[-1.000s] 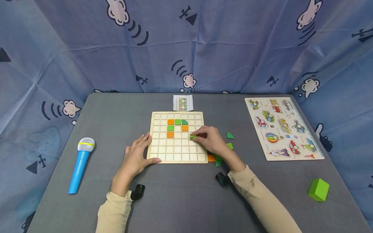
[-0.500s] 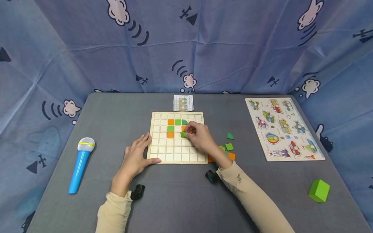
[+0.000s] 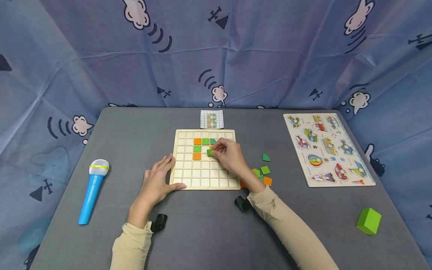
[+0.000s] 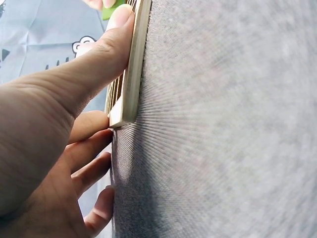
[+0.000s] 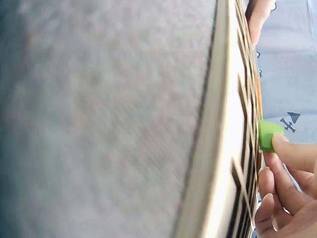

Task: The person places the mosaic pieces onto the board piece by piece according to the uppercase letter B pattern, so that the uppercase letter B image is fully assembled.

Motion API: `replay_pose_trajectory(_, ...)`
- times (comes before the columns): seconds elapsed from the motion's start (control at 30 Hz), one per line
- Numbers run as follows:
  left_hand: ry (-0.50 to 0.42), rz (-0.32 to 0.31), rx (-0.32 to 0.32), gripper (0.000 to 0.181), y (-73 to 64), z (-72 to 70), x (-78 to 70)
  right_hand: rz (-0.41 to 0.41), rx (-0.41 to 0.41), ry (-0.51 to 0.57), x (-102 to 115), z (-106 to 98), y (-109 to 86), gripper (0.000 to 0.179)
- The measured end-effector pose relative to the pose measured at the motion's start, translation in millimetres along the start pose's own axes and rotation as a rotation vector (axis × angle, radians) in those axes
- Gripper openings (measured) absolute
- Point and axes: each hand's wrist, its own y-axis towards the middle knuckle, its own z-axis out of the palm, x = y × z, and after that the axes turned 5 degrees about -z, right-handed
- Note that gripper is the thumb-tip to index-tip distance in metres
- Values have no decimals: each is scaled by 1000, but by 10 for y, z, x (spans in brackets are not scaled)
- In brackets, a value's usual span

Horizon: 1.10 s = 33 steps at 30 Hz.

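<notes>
My right hand [image 3: 231, 155] pinches a light green square tile [image 3: 210, 153] between thumb and fingers, over the middle of a wooden grid board [image 3: 189, 174]. In the right wrist view the tile [image 5: 270, 135] stands tilted, its lower edge right at the grid. My left hand [image 3: 156, 182] rests at the board's near left corner, thumb on the front edge, fingers spread along the left side. Set in the grid are orange squares [image 3: 197, 141], green squares [image 3: 205, 141] and a dark green round-cornered tile [image 3: 213, 141]. My right fingers mostly hide another orange tile.
A printed pattern card [image 3: 212, 119] lies behind the board. Loose green tiles [image 3: 265, 170] and orange tiles [image 3: 267, 181] lie at its right, partly under my forearm. A toy microphone [image 3: 92, 195] is left; a picture puzzle board [image 3: 329, 150] and green block [image 3: 369, 221] are right.
My right hand has moved left across the grid with the green tile, then slightly farther left and away from me. More loose tiles show beside my forearm. My left hand has stayed put.
</notes>
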Motion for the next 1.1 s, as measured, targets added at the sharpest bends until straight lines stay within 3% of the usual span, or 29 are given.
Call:
replay_pose_trajectory(0.27, 0, 0, 0, 107, -4, -2, 2, 3, 85, -23, 53, 88, 12, 6)
replay_pose_trajectory(0.67, 7, -6, 6, 107, 10, 0, 6, -33, 85, -62, 44, 113, 15, 14)
replay_pose_trajectory(0.83, 7, -2, 4, 107, 14, 8, 5, -25, 108, -47, -14, 3, -34, 19)
replay_pose_trajectory(1.1, 8, 1, 6, 107, 4, -2, -4, 70, 167, -96, -184, -359, -164, 32)
